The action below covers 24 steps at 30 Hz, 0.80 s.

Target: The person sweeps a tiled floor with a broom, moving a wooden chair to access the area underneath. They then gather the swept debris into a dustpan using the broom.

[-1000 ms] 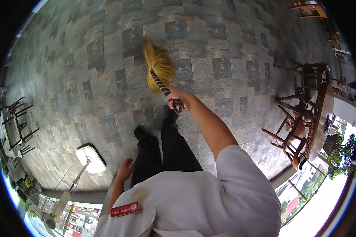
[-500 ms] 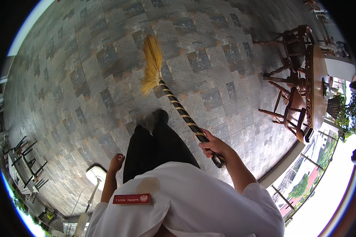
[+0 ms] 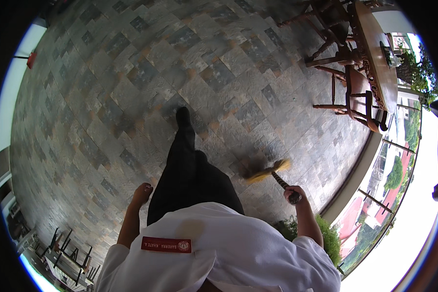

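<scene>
My right hand (image 3: 301, 193) is wrapped round the dark, yellow-banded handle of a soft broom (image 3: 262, 176). Its handle stands steeply, so the top end points up towards me. Yellow bristles spread out at the bottom, close to or on the floor to the right of my legs; contact is hard to tell. Beside my left thigh hangs my left hand (image 3: 142, 192), its fingers curled in and nothing visible in them. One of my feet (image 3: 182, 117) is stretched forward on the floor.
Grey slate-patterned tiles (image 3: 146, 97) cover the floor. At the far right stand a carved wooden table (image 3: 374, 53) and wooden chairs (image 3: 357, 90). Windows above a low ledge (image 3: 353, 177) line the right side, with a green plant (image 3: 328, 241) near my right arm. Dark-legged furniture (image 3: 68, 258) stands lower left.
The broom has swung from out in front back to my right side, its handle now steeper. One leg has stepped forward, and the table and chairs have shifted up in view.
</scene>
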Tool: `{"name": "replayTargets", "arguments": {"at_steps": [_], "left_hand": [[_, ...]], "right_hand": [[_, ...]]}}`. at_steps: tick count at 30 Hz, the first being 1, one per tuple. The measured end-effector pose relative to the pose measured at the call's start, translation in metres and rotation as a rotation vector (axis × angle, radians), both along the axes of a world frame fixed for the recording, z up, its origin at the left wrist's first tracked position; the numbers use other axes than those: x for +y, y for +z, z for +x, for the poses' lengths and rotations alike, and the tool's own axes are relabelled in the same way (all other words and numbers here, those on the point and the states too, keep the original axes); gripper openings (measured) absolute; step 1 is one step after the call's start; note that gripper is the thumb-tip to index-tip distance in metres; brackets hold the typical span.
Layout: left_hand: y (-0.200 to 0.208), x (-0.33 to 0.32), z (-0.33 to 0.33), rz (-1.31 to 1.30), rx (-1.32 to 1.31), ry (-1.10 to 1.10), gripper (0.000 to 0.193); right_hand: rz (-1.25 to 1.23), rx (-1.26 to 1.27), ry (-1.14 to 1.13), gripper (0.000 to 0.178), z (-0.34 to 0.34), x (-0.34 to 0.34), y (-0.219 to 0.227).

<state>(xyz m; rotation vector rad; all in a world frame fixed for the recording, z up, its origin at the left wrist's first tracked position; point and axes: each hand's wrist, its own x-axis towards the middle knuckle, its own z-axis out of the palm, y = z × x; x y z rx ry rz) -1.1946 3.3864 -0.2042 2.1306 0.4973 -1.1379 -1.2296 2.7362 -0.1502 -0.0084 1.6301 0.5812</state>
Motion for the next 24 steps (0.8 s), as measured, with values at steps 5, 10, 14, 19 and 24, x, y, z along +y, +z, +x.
{"name": "replayTargets", "arguments": {"at_steps": [5,10,14,19,24], "left_hand": [[0.017,0.039,0.072,0.054,-0.063,0.015,0.029],[0.019,0.057,0.126,0.107,0.000,0.017,0.027],[0.012,0.055,0.148,0.053,0.025,0.005,0.027],[0.004,0.044,0.175,-0.041,0.002,0.045,0.027],[0.004,0.033,0.192,-0.108,-0.003,0.113,0.028]], "right_hand": [[-0.329,-0.081,0.123,0.013,0.098,-0.062,-0.095],[-0.540,-0.272,0.487,0.011,0.269,-0.062,-0.159],[-0.530,-0.436,0.835,0.012,0.382,-0.003,-0.181],[-0.569,-0.333,1.385,0.035,0.426,0.142,-0.167],[-0.149,-0.500,1.581,0.087,0.389,0.278,-0.095]]}}
